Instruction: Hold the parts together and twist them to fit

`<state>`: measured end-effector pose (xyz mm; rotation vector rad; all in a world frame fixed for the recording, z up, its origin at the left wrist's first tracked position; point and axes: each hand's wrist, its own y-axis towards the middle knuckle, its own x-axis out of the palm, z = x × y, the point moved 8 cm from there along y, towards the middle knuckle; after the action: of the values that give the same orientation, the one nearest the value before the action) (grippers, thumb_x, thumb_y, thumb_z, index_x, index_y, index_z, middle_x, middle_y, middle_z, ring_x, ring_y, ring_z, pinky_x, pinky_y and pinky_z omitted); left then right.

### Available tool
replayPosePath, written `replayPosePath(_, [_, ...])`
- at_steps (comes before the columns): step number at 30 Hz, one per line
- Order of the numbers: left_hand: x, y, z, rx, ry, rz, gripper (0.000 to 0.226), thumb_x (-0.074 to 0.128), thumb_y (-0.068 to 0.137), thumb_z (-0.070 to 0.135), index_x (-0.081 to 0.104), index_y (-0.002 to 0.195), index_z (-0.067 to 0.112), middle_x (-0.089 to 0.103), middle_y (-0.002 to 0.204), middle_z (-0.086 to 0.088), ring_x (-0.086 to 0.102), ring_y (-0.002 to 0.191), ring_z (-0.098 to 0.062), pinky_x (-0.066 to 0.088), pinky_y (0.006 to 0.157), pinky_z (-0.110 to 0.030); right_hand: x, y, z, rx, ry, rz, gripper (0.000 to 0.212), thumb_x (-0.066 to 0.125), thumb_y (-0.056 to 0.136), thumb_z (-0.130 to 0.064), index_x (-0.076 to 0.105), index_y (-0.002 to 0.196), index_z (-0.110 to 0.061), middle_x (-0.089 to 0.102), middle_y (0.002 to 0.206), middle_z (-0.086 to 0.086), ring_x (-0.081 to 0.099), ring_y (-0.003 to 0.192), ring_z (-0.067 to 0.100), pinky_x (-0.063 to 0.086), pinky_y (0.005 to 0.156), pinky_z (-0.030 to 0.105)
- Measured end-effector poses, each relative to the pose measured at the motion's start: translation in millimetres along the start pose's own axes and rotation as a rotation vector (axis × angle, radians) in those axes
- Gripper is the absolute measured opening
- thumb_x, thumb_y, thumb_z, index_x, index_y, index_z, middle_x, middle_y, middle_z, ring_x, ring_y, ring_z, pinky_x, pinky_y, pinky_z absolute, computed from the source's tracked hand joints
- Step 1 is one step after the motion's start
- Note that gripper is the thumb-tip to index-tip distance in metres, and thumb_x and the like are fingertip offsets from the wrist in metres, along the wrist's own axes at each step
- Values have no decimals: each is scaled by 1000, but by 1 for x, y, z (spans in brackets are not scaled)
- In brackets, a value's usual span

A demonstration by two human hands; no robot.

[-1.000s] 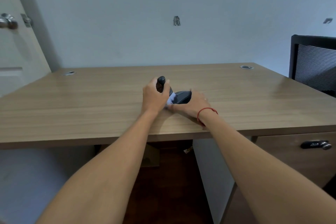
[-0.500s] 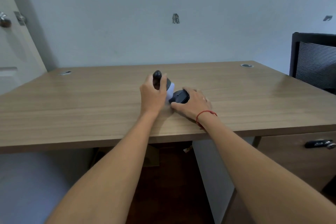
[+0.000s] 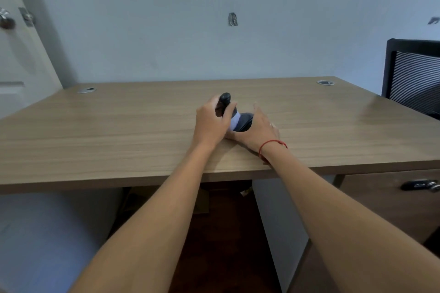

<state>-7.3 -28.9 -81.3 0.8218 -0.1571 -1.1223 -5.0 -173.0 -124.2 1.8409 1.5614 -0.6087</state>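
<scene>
The dark gadget (image 3: 225, 100) with a pale band stands near the middle of the wooden surface (image 3: 119, 131), and your left hand (image 3: 212, 123) is wrapped around its upper part. Just right of it a second dark rounded piece (image 3: 245, 121) lies on the surface, your right hand (image 3: 258, 129) cupped against its side, fingers fairly straight. Farther right, a black chair (image 3: 414, 76) stands beside the surface.

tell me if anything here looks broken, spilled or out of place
Nothing is spilled or broken on the desk. The one blemish is a small rough patch on the wall above it, like a chipped or uncovered fitting. The left hand grips a dark object; the right hand rests beside it.
</scene>
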Motion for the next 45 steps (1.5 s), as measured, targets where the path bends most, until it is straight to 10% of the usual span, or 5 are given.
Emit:
replayPosePath(16, [6, 5, -22, -117, 73, -53, 27, 58, 91, 28, 59, 98, 2, 67, 94, -12, 62, 86, -26, 52, 79, -37, 6, 0, -4, -56, -38, -10, 112, 66, 70, -66, 10, 157, -24, 35, 159, 1, 33, 146, 23, 16, 121, 47])
replayPosePath(20, [-2, 3, -9, -68, -24, 13, 25, 57, 93, 30, 59, 95, 5, 63, 85, -2, 60, 76, -12, 48, 68, -16, 10, -1, -4, -62, -61, -37, 113, 63, 71, -68, 5, 158, -24, 33, 160, 2, 31, 148, 23, 13, 123, 47])
replayPosePath(30, [0, 3, -7, -38, -45, -19, 23, 60, 91, 28, 61, 94, 5, 64, 86, 0, 60, 82, -12, 44, 67, -8, 7, 2, 0, -31, 2, -11, 108, 73, 69, -59, 21, 153, -14, 56, 135, 5, 51, 128, 29, 41, 108, 42])
replayPosePath(34, [8, 4, -18, -63, 118, -72, 23, 59, 90, 28, 60, 93, 5, 68, 90, -10, 63, 84, -23, 50, 71, -29, 7, -1, -2, -45, 32, -52, 84, 73, 69, -54, 44, 137, -14, 61, 123, 2, 57, 113, 22, 47, 97, 35])
replayPosePath(45, [3, 4, -15, -52, 115, -34, 24, 64, 87, 30, 62, 86, 6, 67, 82, -7, 58, 74, -18, 42, 65, -23, 6, -3, -2, -84, 142, -82, 73, 80, 71, -39, 50, 132, -13, 53, 110, -4, 53, 98, 14, 43, 80, 26])
